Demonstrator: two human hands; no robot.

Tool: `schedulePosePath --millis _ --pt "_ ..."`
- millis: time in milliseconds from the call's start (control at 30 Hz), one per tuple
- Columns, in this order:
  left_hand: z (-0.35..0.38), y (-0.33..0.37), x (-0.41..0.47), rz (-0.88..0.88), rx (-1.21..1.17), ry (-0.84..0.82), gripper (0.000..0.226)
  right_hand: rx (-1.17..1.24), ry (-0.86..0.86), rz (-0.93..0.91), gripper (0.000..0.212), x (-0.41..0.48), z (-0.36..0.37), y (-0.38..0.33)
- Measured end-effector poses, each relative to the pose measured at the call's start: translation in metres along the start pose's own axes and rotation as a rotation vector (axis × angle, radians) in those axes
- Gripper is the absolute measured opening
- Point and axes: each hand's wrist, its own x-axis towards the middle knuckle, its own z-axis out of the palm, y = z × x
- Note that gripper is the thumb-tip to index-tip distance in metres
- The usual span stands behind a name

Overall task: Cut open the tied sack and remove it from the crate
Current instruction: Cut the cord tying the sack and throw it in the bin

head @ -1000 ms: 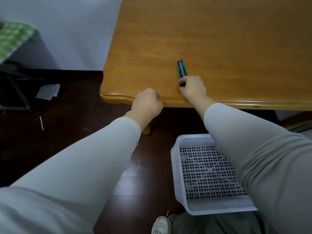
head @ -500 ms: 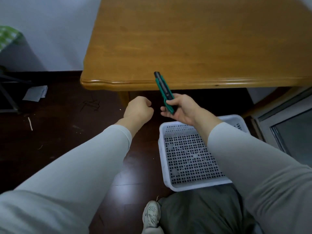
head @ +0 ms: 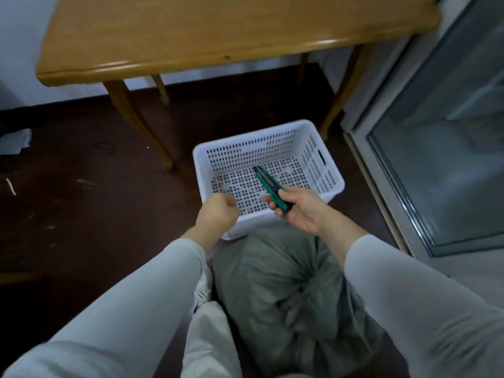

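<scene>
— How are the hands placed?

— The right hand (head: 301, 211) is palm-up over the near rim of the crate (head: 331, 184), fingers wrapped round the green knife (head: 270, 186), whose tip points up and away over the crate's floor. The left hand (head: 216, 214) is curled into a loose fist, holding nothing that I can make out, just beside the crate's near left corner. Both forearms in pale sleeves reach forward from the bottom of the view.

— And the sack?

— The grey-green sack (head: 278, 290) lies on the floor directly below the forearms, its gathered, tied neck near the right forearm. It touches the crate's near wall but sits outside it.

— Room to move?

— The dark floor (head: 81, 214) is open to the left. The table (head: 191, 31) stands behind the crate, its legs close by, and a glass door (head: 436, 159) closes off the right side.

— What has changed?

— A second ago the right hand was on the table at the knife; now the knife is off the table and both hands have dropped to crate level.
</scene>
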Motion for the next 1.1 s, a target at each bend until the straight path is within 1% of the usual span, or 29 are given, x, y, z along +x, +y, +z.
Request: schedulePosePath --millis 33,100,200,300,367,467,533,600,633,667,700,767,800,833,900,933,1000,1100 --pt "0.02 0.002 -0.011 -0.001 0.0 -0.017 0.014 0.016 0.018 0.013 0.03 -0.015 -0.019 0.008" --pt "0.055 0.006 -0.032 -0.022 -0.001 -0.048 0.026 0.055 0.044 0.05 0.027 -0.041 -0.049 0.023" --pt "0.097 0.007 -0.051 -0.027 0.033 -0.127 0.015 0.14 0.109 0.109 0.027 -0.066 -0.088 0.045" --pt "0.127 0.007 -0.06 -0.038 0.067 -0.183 0.014 0.177 0.23 0.172 0.028 -0.078 -0.121 0.066" --pt "0.146 0.005 -0.062 -0.045 0.082 -0.225 0.019 0.106 0.319 0.205 0.025 -0.084 -0.143 0.08" --pt "0.174 0.0 -0.058 -0.052 0.113 -0.261 0.011 -0.055 0.438 0.222 0.018 -0.089 -0.177 0.096" --pt "0.192 -0.003 -0.055 -0.067 0.112 -0.271 0.011 -0.131 0.52 0.213 0.02 -0.092 -0.196 0.106" --pt "0.208 -0.005 -0.054 -0.066 0.113 -0.295 0.022 -0.144 0.604 0.171 0.015 -0.096 -0.209 0.118" --pt "0.216 -0.008 -0.054 -0.062 0.128 -0.327 0.021 -0.121 0.635 0.139 0.013 -0.097 -0.215 0.125" --pt "0.225 -0.011 -0.053 -0.06 0.152 -0.359 0.02 -0.098 0.656 0.109 0.014 -0.098 -0.221 0.132" --pt "0.234 -0.016 -0.051 -0.054 0.174 -0.38 0.023 -0.097 0.673 0.097 0.017 -0.099 -0.227 0.139" --pt "0.251 -0.024 -0.046 -0.041 0.206 -0.399 0.032 -0.137 0.716 0.122 0.024 -0.099 -0.241 0.152" --pt "0.259 -0.028 -0.044 -0.037 0.213 -0.409 0.033 -0.161 0.747 0.138 0.027 -0.098 -0.248 0.159" --pt "0.266 -0.03 -0.043 -0.035 0.215 -0.416 0.03 -0.187 0.777 0.145 0.031 -0.097 -0.255 0.165" --pt "0.279 -0.033 -0.04 -0.043 0.211 -0.431 0.016 -0.262 0.818 0.143 0.038 -0.094 -0.27 0.174" --pt "0.287 -0.035 -0.037 -0.04 0.212 -0.434 0.016 -0.308 0.831 0.141 0.04 -0.091 -0.276 0.178" --pt "0.303 -0.037 -0.031 -0.024 0.225 -0.435 0.025 -0.408 0.845 0.148 0.036 -0.083 -0.291 0.185" --pt "0.328 -0.041 -0.02 -0.01 0.228 -0.436 0.038 -0.588 0.86 0.135 0.021 -0.064 -0.315 0.194"
